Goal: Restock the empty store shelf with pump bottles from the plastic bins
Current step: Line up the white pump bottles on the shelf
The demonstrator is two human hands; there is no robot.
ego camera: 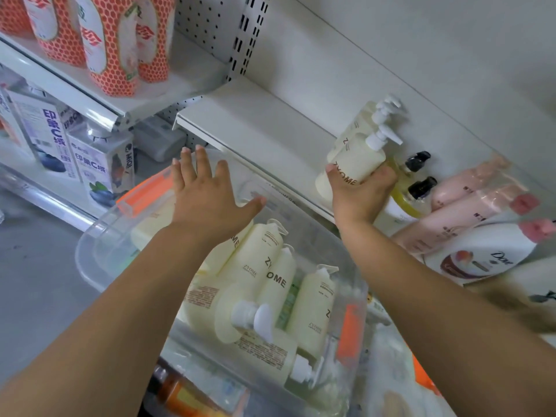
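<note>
Restocking under way: I am gripping a cream pump bottle (359,162) low on its body with my right hand (358,203), thumb on the label and fingers (388,177) curled round its far side, holding it upright at the front of the white shelf (264,127). More of the same kind are lined up just beyond it. My left hand (207,203) is hovering, fingers (186,170) spread, above the clear plastic bin (96,236), where more cream bottles (258,263) are lying below my wrists. Black-pump yellow bottles (412,188) are standing just right of my right fingers.
</note>
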